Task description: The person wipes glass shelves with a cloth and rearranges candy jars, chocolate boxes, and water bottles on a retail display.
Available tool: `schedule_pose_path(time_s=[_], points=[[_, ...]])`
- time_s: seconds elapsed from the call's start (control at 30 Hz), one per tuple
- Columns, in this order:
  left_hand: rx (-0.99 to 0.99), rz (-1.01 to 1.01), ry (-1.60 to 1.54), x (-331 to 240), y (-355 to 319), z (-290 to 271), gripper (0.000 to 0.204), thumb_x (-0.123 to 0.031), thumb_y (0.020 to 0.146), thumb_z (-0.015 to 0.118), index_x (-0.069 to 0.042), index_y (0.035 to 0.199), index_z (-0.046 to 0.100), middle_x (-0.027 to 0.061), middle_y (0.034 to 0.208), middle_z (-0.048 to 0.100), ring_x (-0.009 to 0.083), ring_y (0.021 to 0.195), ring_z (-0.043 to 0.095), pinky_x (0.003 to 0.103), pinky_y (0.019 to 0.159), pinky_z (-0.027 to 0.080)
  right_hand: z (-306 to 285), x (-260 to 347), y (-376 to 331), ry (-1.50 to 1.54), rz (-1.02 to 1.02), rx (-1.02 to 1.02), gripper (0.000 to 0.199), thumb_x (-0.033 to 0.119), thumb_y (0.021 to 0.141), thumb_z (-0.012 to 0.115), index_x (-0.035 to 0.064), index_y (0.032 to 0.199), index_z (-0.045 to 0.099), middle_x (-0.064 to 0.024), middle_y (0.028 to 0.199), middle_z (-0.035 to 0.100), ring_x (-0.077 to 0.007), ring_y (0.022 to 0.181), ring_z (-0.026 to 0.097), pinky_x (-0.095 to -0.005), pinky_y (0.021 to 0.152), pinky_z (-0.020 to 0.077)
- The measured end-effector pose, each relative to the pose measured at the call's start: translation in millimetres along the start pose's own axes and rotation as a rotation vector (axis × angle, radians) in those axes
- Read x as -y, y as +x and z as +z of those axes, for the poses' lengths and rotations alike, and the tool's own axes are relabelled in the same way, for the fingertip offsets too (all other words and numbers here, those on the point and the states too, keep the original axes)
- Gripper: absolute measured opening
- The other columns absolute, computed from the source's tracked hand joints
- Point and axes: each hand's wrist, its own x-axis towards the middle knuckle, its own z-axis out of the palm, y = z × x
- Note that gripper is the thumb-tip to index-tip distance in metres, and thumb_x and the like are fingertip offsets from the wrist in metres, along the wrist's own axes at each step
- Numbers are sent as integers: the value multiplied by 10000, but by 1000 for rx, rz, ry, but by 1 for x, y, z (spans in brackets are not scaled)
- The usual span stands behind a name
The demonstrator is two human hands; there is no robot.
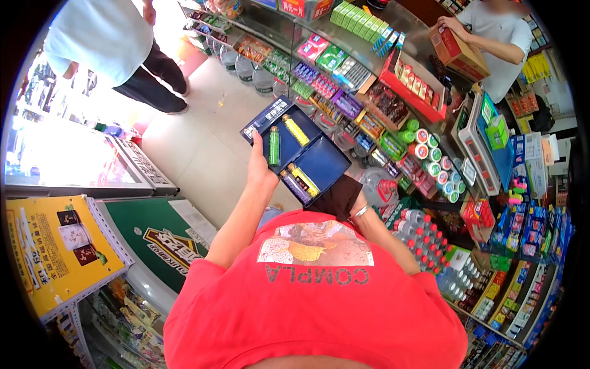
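Shop aisle beside a stocked shelf (393,117). Left hand (261,169) grips the blue tray (319,161) of vials (274,146); right hand (344,200), under a dark cloth, props it: grip hidden. Next likely: steadying.

Stocked shelves (393,111), water bottles (418,237), a freezer (74,160) and a cardboard box (458,52).

A small shop, probably a convenience store: a glass counter (344,46) crowded with snack and gum packets (362,24), bottled water (424,237) stacked below, and a chest freezer (80,157) beside the aisle
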Motion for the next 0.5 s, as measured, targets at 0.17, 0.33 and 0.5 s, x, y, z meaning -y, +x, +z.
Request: schedule_pose_path(time_s=[0.17,0.33,0.5], points=[[89,57,12,33,32,73,527,-477,972,470,-89,1329,473,102,1270,581,269,1132,588,455,992,475,-35,67,46,-90,-81,-92,428,361,1008,391,62,1290,510,-86,1304,556,-235,1168,532,-379,1038,401],[77,123,104,35,62,96,611,-537,969,419,-64,1356,447,146,1287,571,299,1148,579,476,1004,456,2,108,66,456,39,82,431,398,994,419,72,1249,539,-80,1202,627,-253,1056,599,-401,951,472],[-14,229,89,34,95,107,593,-527,961,448,-64,1331,481,123,1272,589,311,1143,585,485,1003,456,-38,152,50,528,54,192,469,438,1012,384,89,1306,493,-103,1318,547,-272,1154,545,-425,997,437]])
